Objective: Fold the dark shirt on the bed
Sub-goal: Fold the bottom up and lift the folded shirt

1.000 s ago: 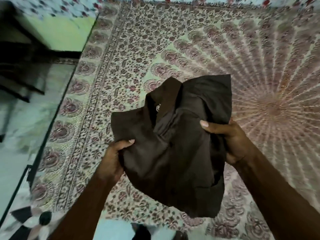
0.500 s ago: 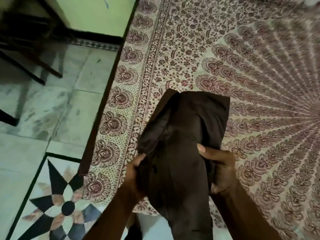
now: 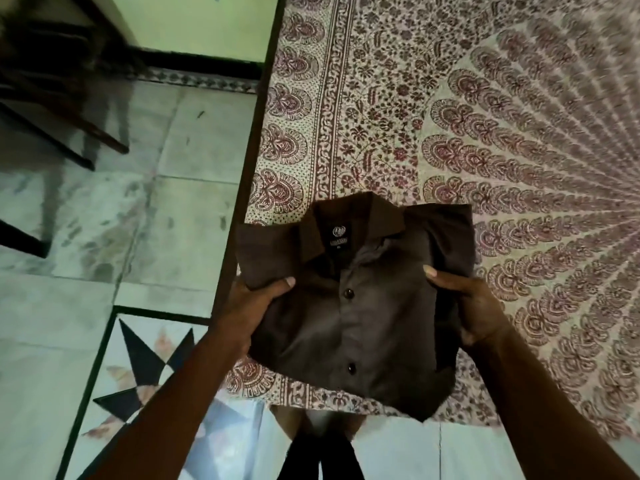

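The dark brown shirt (image 3: 356, 299) is folded into a compact rectangle, front up, with collar, neck label and two buttons showing. It sits over the near left corner of the bed (image 3: 502, 140), which has a patterned maroon-and-cream cover. My left hand (image 3: 252, 306) grips the shirt's left edge, thumb on top and fingers underneath. My right hand (image 3: 471, 306) grips the right edge the same way. Whether the shirt rests on the cover or is held just above it is unclear.
The bed's left edge (image 3: 249, 161) runs along a pale tiled floor (image 3: 138, 220) with a dark star inlay (image 3: 145, 362). Dark furniture legs (image 3: 59, 116) stand on the floor at the upper left. A green wall (image 3: 201, 26) lies behind.
The shirt, bunched and turned on edge between my hands earlier, is now flat and front up with the collar visible. My hands have spread apart to its two sides, near the bed corner.
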Motion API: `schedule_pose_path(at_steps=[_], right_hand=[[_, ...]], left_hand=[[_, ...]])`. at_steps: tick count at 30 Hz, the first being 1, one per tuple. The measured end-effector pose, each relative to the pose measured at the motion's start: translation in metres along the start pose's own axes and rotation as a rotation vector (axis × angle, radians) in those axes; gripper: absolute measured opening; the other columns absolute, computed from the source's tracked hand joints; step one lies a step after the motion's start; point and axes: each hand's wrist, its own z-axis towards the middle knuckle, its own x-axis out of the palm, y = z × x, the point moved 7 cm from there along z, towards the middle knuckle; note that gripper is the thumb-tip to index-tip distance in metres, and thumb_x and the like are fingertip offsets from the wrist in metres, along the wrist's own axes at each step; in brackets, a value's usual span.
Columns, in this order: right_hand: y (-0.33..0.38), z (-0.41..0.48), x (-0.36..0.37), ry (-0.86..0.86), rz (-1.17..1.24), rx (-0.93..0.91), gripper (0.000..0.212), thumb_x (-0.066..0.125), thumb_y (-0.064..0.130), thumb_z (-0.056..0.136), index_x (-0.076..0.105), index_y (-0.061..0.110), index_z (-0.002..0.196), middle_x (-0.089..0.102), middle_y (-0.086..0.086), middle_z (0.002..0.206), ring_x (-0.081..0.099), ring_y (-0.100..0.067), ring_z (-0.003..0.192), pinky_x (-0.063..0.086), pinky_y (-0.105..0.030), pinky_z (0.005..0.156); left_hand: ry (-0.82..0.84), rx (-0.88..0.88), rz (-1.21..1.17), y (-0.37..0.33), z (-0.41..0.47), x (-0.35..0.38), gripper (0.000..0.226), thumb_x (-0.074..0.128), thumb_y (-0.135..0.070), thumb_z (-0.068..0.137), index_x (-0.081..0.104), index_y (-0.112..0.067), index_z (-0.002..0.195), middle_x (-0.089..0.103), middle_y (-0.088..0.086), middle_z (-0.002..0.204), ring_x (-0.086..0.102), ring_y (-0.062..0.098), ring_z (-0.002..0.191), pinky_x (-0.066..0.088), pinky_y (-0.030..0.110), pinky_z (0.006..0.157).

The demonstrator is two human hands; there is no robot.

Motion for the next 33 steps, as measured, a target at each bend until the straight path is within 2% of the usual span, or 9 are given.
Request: schedule_pose_path(at_steps=[2,5,10,13,17,22,25,30,33], right_hand=[[-0.011,0.015,-0.014,-0.057,-0.051,0.026,0.037,0.078,0.008,0.071,0.078,0.001,0.108,0.078,-0.017,0.103,0.077,-0.031,0.091,0.063,-0.036,0.071],[-0.028,0.040,-0.042,-0.181,-0.179,0.062,0.038,0.074,0.006,0.084,0.071,0.002,0.122,0.076,-0.017,0.116,0.075,-0.031,0.103,0.064,-0.039,0.083],[-0.052,0.040,-0.081,-0.317,-0.434,0.083,0.035,0.080,0.013,0.085,0.070,0.014,0.119,0.073,-0.014,0.122,0.073,-0.024,0.096,0.057,-0.043,0.092],[-0.061,0.006,-0.091,-0.271,-0.613,0.176,0.061,0.090,0.016,0.076,0.058,0.028,0.127,0.068,0.003,0.115,0.064,-0.015,0.097,0.053,-0.032,0.076],[-0.089,-0.020,-0.114,-0.211,-0.861,0.190,0.102,0.095,0.003,0.065,0.040,0.029,0.147,0.059,-0.003,0.136,0.057,-0.030,0.128,0.051,-0.044,0.101],[-0.097,-0.034,-0.136,-0.327,-0.670,0.191,0.074,0.081,-0.011,0.078,0.051,0.024,0.135,0.066,-0.015,0.122,0.068,-0.031,0.102,0.063,-0.028,0.060],[-0.106,-0.035,-0.144,-0.377,-0.910,0.191,0.069,0.086,0.003,0.077,0.049,0.031,0.128,0.069,-0.016,0.122,0.070,-0.036,0.099,0.065,-0.050,0.074],[-0.080,-0.022,-0.127,-0.402,-1.234,0.202,0.079,0.095,0.041,0.066,0.053,0.022,0.130,0.070,-0.009,0.119,0.067,-0.032,0.105,0.048,-0.033,0.080],[-0.045,-0.002,-0.105,-0.506,-1.205,-0.070,0.081,0.091,0.061,0.058,0.054,0.029,0.123,0.067,-0.007,0.117,0.065,-0.029,0.104,0.055,-0.040,0.085]], left_hand=[[-0.054,0.097,0.114,-0.002,0.013,-0.006,0.037,0.095,-0.035,0.055,0.079,-0.045,0.088,0.079,-0.017,0.090,0.074,0.019,0.096,0.056,0.037,0.093],[-0.072,0.132,0.120,0.002,0.027,-0.006,0.022,0.086,-0.018,0.078,0.076,-0.034,0.088,0.074,-0.019,0.085,0.070,0.019,0.096,0.053,0.029,0.082],[0.068,-0.005,0.286,0.022,0.035,-0.022,0.072,0.084,-0.011,0.062,0.058,-0.016,0.128,0.069,0.007,0.123,0.061,0.039,0.123,0.053,0.045,0.098],[0.136,-0.007,0.642,0.028,0.012,-0.035,0.111,0.089,-0.040,0.056,0.038,-0.021,0.153,0.050,0.005,0.153,0.051,0.035,0.138,0.045,0.052,0.114],[0.106,0.070,0.883,0.033,0.001,-0.049,0.118,0.077,-0.079,0.060,0.035,-0.024,0.156,0.052,0.004,0.153,0.053,0.032,0.137,0.044,0.048,0.114],[-0.070,0.182,1.013,0.032,-0.004,-0.050,0.075,0.071,-0.045,0.092,0.038,-0.016,0.153,0.060,0.017,0.142,0.057,0.046,0.127,0.045,0.050,0.106],[-0.092,0.108,1.197,0.047,-0.006,-0.054,0.073,0.062,-0.058,0.092,0.032,-0.022,0.149,0.061,0.021,0.137,0.059,0.050,0.120,0.048,0.056,0.099],[-0.315,0.182,1.378,0.030,-0.022,-0.042,0.077,0.069,-0.056,0.086,0.034,-0.022,0.146,0.058,0.016,0.131,0.056,0.043,0.121,0.048,0.056,0.095],[-0.366,0.402,1.170,-0.002,-0.009,-0.025,0.070,0.074,-0.041,0.086,0.044,-0.011,0.141,0.050,0.018,0.134,0.049,0.043,0.125,0.048,0.060,0.096]])
